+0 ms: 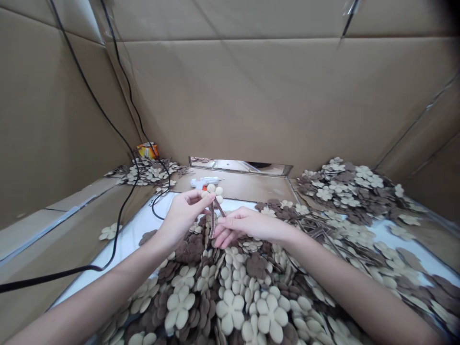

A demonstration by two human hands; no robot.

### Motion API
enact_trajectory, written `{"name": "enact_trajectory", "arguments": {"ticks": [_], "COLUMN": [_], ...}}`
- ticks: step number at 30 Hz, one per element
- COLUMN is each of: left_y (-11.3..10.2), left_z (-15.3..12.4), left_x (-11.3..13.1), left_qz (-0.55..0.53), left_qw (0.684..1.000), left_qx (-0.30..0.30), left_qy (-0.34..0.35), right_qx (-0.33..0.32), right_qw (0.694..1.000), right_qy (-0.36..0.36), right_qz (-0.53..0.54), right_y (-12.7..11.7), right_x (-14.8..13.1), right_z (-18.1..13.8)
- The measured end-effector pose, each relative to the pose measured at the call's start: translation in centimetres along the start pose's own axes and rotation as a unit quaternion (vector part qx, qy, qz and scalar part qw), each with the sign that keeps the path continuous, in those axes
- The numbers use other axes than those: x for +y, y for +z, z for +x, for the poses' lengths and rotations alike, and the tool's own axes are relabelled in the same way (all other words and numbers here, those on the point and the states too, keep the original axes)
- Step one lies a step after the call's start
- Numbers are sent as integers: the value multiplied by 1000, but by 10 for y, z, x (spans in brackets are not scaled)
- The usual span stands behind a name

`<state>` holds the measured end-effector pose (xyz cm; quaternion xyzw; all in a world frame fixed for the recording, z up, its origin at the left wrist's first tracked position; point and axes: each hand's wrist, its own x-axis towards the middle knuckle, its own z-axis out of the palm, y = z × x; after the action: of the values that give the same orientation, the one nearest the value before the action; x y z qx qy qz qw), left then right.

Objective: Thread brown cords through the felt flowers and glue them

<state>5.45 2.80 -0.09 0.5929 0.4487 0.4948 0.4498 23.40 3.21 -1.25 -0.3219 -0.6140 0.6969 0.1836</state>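
Viewing from a distance, I see the left hand (185,215) closed in a pinch on a tan felt flower (212,193), held at the middle of the scene just above the loose flowers. A striped brown ribbon (212,221) hangs from the flower. The right hand (247,227) comes in from the right, its fingers (224,230) touching the ribbon; I cannot tell whether they are closed on it. Below, a heap of tan and brown felt flowers (230,297) covers a white sheet (134,244). Beyond the hands, a white glue gun (203,182) lies on cardboard. A far-left pile (149,172) and a far-right pile (348,187) of flowers sit against cardboard walls (230,96). A black cable (118,244) runs down the left side.
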Motion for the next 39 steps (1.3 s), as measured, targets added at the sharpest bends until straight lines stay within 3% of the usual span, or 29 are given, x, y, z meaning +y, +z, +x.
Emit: {"name": "enact_trajectory", "arguments": {"ticks": [5, 11, 17, 21, 28, 34, 39], "left_y": [-2, -2, 4, 8, 8, 4, 0], "left_z": [1, 0, -5, -9, -10, -5, -1], "left_x": [1, 0, -7, -8, -5, -12, -13], "left_qz": [20, 60, 43, -5, -133, -101, -31], "left_qw": [1000, 998, 997, 1000, 986, 987, 992], "left_qx": [8, 12, 26, -2, -73, -108, -122], "left_qy": [19, 35, 51, 28, -64, -57, -28], "right_qx": [-9, 121, 119, 132, 145, 157, 128], "right_qw": [998, 972, 971, 971, 976, 975, 978], "right_qy": [4, -68, -137, -159, -140, -115, -101], "right_qz": [-56, -191, -152, -122, -86, -103, -129], "right_y": [-2, -9, 6, 9, -1, 0, 0], "right_x": [-4, -8, -7, -2, 2, -6, -13], "right_z": [-4, -5, -3, 1, 5, -1, -6]}}
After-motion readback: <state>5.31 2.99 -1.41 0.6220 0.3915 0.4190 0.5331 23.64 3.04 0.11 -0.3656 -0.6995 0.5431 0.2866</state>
